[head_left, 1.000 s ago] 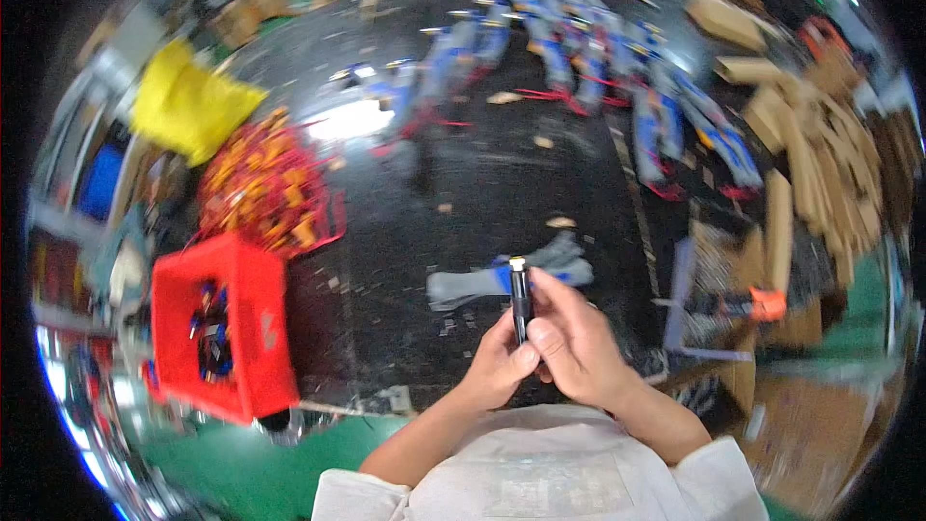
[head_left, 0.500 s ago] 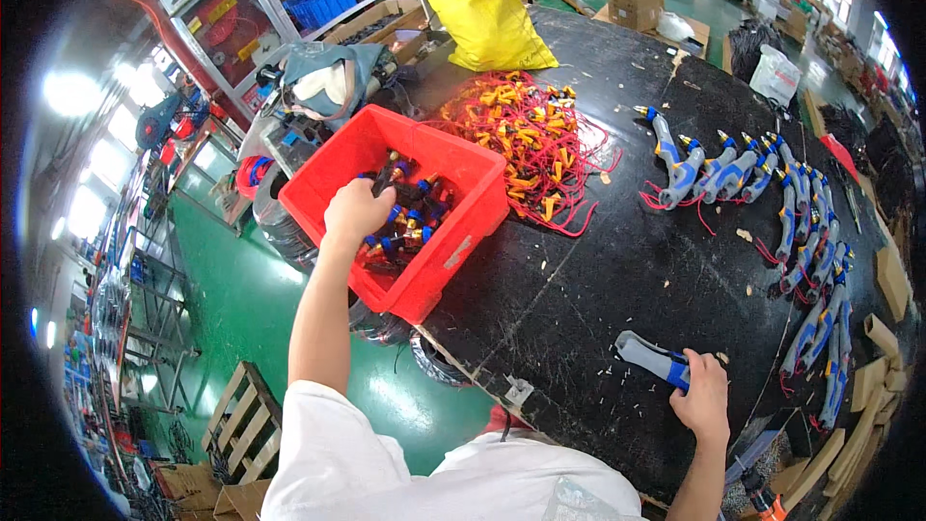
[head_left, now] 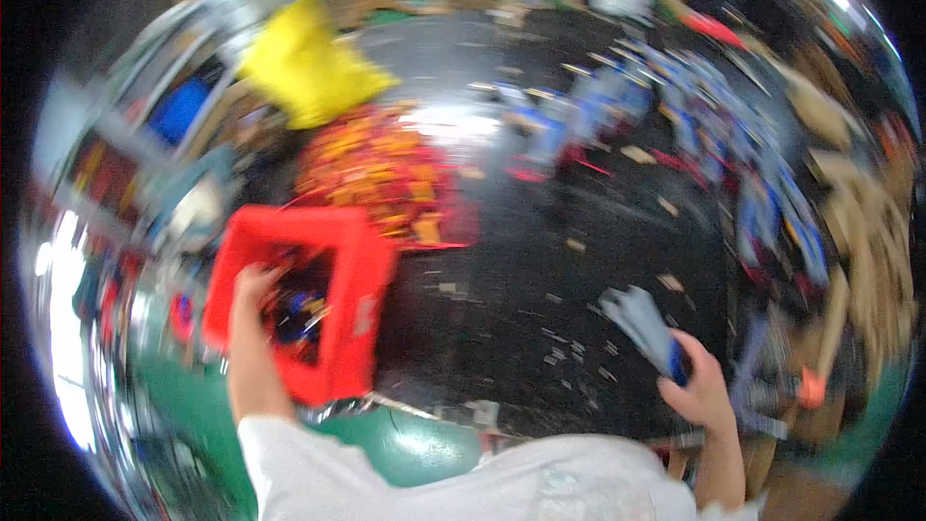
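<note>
- Head view: reaching over the left side of the red bin [head_left: 362, 260] with the left hand [head_left: 256, 282]; too blurred there to tell its grip, wide, narrow or closed on a part.
- Holding the blue end of a grey-and-blue handle [head_left: 640, 323] in the right hand [head_left: 698, 381], thumb and fingers wrapped round; angled with grey end up and leftward, over the tabletop [head_left: 444, 347]. Cannot tell from the blur, resting or lifted.
- Changed since a second ago: from both hands together on one black part, to hands well apart, left at the bin and right on the handle. Probably meaning, for the work, a split between loose parts and handle.
- Little different from half a second ago, apart from a swung, smeared view.
- Inside the bin, near the left hand: dark and blue small parts [head_left: 307, 309]. Beyond, on the tabletop: red-and-orange pile [head_left: 362, 169], yellow sack [head_left: 309, 68].
- Cannot read any writing or brand; only a pale mark [head_left: 365, 316] on the bin's side, smeared past reading.
</note>
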`<action>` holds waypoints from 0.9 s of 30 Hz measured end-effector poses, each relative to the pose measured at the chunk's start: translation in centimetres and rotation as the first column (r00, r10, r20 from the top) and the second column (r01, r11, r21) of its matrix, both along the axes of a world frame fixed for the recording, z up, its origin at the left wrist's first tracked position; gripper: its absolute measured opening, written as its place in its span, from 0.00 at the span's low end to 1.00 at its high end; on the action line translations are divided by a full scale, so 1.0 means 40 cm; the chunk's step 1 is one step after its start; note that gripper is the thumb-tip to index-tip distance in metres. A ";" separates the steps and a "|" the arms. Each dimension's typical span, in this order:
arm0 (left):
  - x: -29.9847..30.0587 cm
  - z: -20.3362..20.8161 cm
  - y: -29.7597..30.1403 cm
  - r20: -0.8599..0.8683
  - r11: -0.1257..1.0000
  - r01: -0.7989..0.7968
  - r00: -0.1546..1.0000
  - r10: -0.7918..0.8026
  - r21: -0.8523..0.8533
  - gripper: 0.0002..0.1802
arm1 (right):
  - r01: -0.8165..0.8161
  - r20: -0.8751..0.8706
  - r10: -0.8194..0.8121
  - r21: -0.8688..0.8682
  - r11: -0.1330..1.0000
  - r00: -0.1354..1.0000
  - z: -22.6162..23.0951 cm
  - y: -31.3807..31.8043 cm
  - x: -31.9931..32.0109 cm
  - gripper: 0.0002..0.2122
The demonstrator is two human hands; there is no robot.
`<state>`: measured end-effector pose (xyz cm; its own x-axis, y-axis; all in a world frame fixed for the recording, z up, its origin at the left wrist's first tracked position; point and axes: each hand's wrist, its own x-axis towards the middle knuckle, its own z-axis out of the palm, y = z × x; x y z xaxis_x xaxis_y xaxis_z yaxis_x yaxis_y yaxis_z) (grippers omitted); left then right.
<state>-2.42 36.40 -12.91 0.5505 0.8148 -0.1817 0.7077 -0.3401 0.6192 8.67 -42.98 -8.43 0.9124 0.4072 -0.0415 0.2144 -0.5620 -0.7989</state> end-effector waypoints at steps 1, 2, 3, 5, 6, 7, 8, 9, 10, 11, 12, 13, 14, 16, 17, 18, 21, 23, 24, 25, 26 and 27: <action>0.058 0.017 -0.037 0.063 0.981 0.145 0.988 -0.137 -0.132 0.23 | 0.026 -0.092 -0.022 0.043 0.999 0.995 0.002 -0.005 -0.009 0.34; 0.105 0.042 -0.095 -0.112 0.992 0.078 0.990 -0.089 -0.100 0.22 | 0.070 -0.173 -0.065 0.025 0.997 0.983 0.017 -0.012 -0.033 0.33; 0.041 0.034 -0.050 -0.238 0.969 0.132 0.968 -0.081 0.208 0.20 | 0.043 -0.239 -0.031 0.045 0.998 0.970 0.036 -0.011 -0.041 0.32; -0.057 -0.004 0.130 0.098 0.977 0.199 0.974 -0.206 0.076 0.14 | 0.037 -0.290 -0.009 0.088 0.995 0.957 0.028 -0.034 -0.081 0.32; -0.099 0.069 0.250 0.015 0.936 0.164 0.984 -0.177 0.310 0.18 | 0.013 -0.306 0.030 0.139 0.990 0.951 0.023 -0.075 -0.099 0.31; -0.001 0.035 0.219 -0.177 0.756 0.216 0.975 -0.134 0.618 0.24 | 0.099 -0.322 -0.063 0.099 0.990 0.945 0.014 -0.085 -0.133 0.31; 0.045 0.084 0.224 -0.234 0.734 0.295 0.954 -0.189 0.611 0.28 | 0.089 -0.319 -0.037 0.148 0.985 0.947 -0.006 -0.106 -0.163 0.31; 0.141 0.071 0.138 -0.300 0.583 0.397 0.918 -0.259 0.709 0.28 | 0.110 -0.325 -0.055 0.154 0.982 0.944 -0.024 -0.124 -0.200 0.31; 0.208 0.107 0.014 -0.207 0.600 0.362 0.927 -0.313 0.714 0.25 | 0.119 -0.373 -0.059 0.138 0.983 0.926 -0.037 -0.159 -0.230 0.31; 0.176 0.219 -0.032 -0.335 0.221 0.467 0.828 -0.451 0.856 0.23 | 0.097 -0.386 -0.030 0.155 0.983 0.922 -0.050 -0.199 -0.261 0.33; 0.235 0.197 -0.103 -0.006 0.438 0.390 0.752 -0.659 0.810 0.20 | 0.166 -0.449 -0.082 0.151 0.974 0.890 -0.042 -0.246 -0.326 0.33; 0.255 0.208 -0.311 0.037 0.369 0.415 0.622 -0.782 0.832 0.19 | 0.213 -0.504 -0.105 0.162 0.964 0.857 -0.053 -0.296 -0.379 0.33; 0.246 0.262 -0.573 -0.019 0.501 0.432 0.772 -0.636 0.750 0.20 | 0.242 -0.517 -0.138 0.141 0.960 0.845 -0.098 -0.349 -0.443 0.33; 0.204 0.176 -0.787 0.209 0.500 0.590 0.492 -0.845 0.634 0.23 | 0.289 -0.396 -0.251 0.038 0.956 0.883 -0.221 -0.457 -0.588 0.33; 0.193 0.131 -0.889 0.165 0.449 0.643 0.452 -0.876 0.621 0.24 | 0.512 -0.657 -0.367 0.034 0.858 0.658 -0.242 -0.494 -0.641 0.28; 0.178 0.109 -0.983 0.104 0.392 0.687 0.421 -0.901 0.612 0.26 | 0.685 -0.858 -0.369 -0.028 0.728 0.357 -0.262 -0.531 -0.688 0.24; 0.202 -0.074 -1.099 0.053 0.386 0.773 0.419 -0.907 0.502 0.36 | 0.932 -0.787 -0.603 -0.113 0.346 0.128 -0.363 -0.580 -0.822 0.20; 0.220 -0.107 -1.174 0.060 0.398 0.796 0.419 -0.906 0.457 0.39 | 0.959 -0.639 -0.769 -0.240 0.151 -0.039 -0.458 -0.624 -0.884 0.21; 0.229 -0.119 -1.191 0.082 0.396 0.801 0.404 -0.911 0.450 0.39 | 0.960 -0.551 -0.827 -0.273 0.054 -0.111 -0.539 -0.663 -0.926 0.23; 0.243 -0.119 -1.207 0.098 0.390 0.808 0.388 -0.916 0.442 0.40 | 0.961 -0.559 -0.823 -0.270 0.062 -0.104 -0.634 -0.754 -0.999 0.23; 0.256 -0.120 -1.217 0.108 0.399 0.812 0.393 -0.913 0.425 0.40 | 0.874 -0.082 -0.997 -0.484 0.040 0.000 -0.721 -0.823 -1.055 0.25; 0.272 -0.125 -1.219 0.124 0.410 0.818 0.395 -0.910 0.404 0.40 | 0.765 0.389 -0.898 -0.636 -0.101 0.205 -0.804 -0.839 -1.104 0.27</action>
